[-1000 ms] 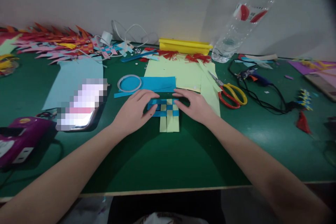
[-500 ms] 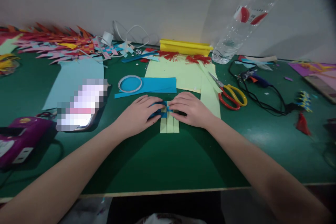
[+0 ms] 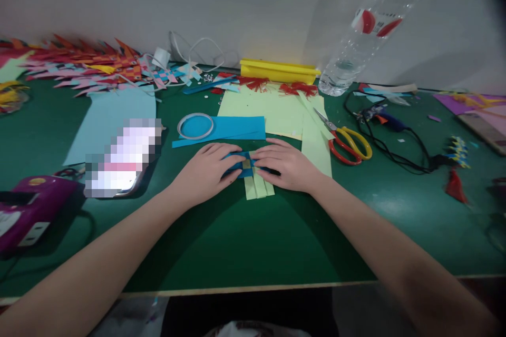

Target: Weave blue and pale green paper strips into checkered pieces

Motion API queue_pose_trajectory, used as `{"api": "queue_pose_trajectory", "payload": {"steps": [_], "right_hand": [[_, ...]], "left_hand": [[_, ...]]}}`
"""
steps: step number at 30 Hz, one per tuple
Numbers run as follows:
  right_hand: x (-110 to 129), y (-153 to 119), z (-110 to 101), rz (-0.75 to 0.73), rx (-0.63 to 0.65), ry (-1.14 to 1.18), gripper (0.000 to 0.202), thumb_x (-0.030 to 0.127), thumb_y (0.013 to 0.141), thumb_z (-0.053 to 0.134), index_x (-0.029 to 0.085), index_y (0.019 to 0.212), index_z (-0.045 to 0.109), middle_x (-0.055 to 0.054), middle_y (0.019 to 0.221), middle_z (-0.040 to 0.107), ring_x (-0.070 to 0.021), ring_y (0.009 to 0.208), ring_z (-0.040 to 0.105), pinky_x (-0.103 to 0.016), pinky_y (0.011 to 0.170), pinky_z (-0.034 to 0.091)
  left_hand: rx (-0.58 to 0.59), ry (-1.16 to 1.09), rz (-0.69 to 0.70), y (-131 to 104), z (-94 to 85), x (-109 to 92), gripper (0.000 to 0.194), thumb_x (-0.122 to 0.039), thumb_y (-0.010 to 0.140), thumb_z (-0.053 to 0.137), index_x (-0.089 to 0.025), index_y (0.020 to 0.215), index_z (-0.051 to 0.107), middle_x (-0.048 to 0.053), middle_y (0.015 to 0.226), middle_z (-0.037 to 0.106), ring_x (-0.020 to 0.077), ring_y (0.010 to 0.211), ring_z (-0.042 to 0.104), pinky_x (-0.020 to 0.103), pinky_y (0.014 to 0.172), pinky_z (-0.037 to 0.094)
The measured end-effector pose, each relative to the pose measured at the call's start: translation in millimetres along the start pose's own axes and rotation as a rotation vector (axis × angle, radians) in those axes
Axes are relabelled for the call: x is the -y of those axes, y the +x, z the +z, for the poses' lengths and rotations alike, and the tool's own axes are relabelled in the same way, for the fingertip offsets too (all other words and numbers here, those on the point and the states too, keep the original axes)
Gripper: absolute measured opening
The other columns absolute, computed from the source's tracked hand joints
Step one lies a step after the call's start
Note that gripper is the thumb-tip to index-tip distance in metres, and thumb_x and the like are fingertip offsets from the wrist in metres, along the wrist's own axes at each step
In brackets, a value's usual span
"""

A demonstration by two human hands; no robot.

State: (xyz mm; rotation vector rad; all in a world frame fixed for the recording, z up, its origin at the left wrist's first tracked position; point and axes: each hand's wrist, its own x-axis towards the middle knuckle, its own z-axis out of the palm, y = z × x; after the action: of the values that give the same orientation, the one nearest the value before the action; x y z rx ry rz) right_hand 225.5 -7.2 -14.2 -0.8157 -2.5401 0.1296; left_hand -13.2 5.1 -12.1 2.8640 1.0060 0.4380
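Between my hands lies a small weave of paper strips (image 3: 259, 188), pale green ones running toward me and blue ones crossing them. My left hand (image 3: 211, 171) grips the blue strips (image 3: 245, 172) at the left side, fingers over the top and thumb nearer me. On the right side, my right hand (image 3: 288, 166) pinches the weave with fingers and thumb; its palm covers the right ends of the strips. Just behind the hands, a roll of tape (image 3: 179, 127) rests on blue paper (image 3: 241, 125).
Scissors (image 3: 351, 145) with red and yellow handles lie to the right on pale green paper (image 3: 316, 155). A phone (image 3: 124, 158) and a purple device (image 3: 39, 205) are at left. A clear bottle (image 3: 367, 37) leans at the back wall. Colourful folded paper (image 3: 98, 63) lines the back left.
The woven strips have turned slightly, their pale green lower ends swinging to the right. My fingers have shifted a little on them, and one right finger is lifted more.
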Motion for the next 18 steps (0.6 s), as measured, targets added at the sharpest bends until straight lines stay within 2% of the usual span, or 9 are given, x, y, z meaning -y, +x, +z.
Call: {"api": "queue_pose_trajectory", "payload": {"steps": [2, 6, 9, 14, 18], "right_hand": [[0.1, 0.1, -0.6, 0.004, -0.016, 0.003, 0.023, 0.027, 0.090, 0.048, 0.023, 0.103, 0.067, -0.003, 0.111, 0.069, -0.0185, 0.111, 0.060, -0.047, 0.107, 0.036], [-0.4, 0.1, -0.7, -0.006, -0.075, -0.014, 0.023, 0.025, 0.091, 0.048, 0.020, 0.102, 0.067, -0.004, 0.107, 0.070, -0.0175, 0.106, 0.062, -0.043, 0.106, 0.039], [-1.8, -0.4, 0.5, -0.038, -0.085, -0.036, 0.023, 0.024, 0.091, 0.047, 0.018, 0.098, 0.068, -0.004, 0.104, 0.071, -0.0168, 0.103, 0.063, -0.041, 0.104, 0.041], [1.7, -0.1, 1.6, -0.038, -0.093, -0.045, 0.022, 0.025, 0.091, 0.047, 0.020, 0.100, 0.067, -0.003, 0.102, 0.071, -0.0171, 0.102, 0.063, -0.042, 0.103, 0.042], [19.6, 4.0, 2.3, 0.050, -0.205, 0.037, 0.020, 0.023, 0.089, 0.049, 0.024, 0.100, 0.065, -0.001, 0.103, 0.071, -0.0170, 0.102, 0.063, -0.044, 0.103, 0.042]], "left_hand": [[-0.048, 0.006, -0.077, -0.1, -2.9, 5.7, 0.029, -0.034, 0.092, 0.043, -0.023, 0.115, 0.057, 0.008, 0.125, 0.055, 0.0273, 0.116, 0.050, 0.047, 0.097, 0.040], [-0.248, 0.038, -0.303, -2.6, -8.4, 29.1, 0.035, -0.033, 0.090, 0.044, -0.018, 0.122, 0.050, 0.013, 0.123, 0.056, 0.0310, 0.116, 0.050, 0.048, 0.095, 0.041], [-0.311, 0.124, -0.417, -6.8, -6.4, 48.9, 0.034, -0.035, 0.088, 0.048, -0.019, 0.118, 0.053, 0.013, 0.121, 0.058, 0.0341, 0.112, 0.051, 0.051, 0.091, 0.042], [-0.267, 0.208, -0.420, -11.0, 4.2, 65.2, 0.019, -0.031, 0.087, 0.049, -0.021, 0.097, 0.061, 0.010, 0.109, 0.062, 0.0330, 0.104, 0.054, 0.054, 0.087, 0.041], [-0.307, 0.172, -0.382, -9.6, 3.3, 63.6, 0.015, -0.026, 0.088, 0.046, -0.022, 0.091, 0.060, 0.010, 0.111, 0.060, 0.0326, 0.108, 0.052, 0.055, 0.089, 0.039]]}}
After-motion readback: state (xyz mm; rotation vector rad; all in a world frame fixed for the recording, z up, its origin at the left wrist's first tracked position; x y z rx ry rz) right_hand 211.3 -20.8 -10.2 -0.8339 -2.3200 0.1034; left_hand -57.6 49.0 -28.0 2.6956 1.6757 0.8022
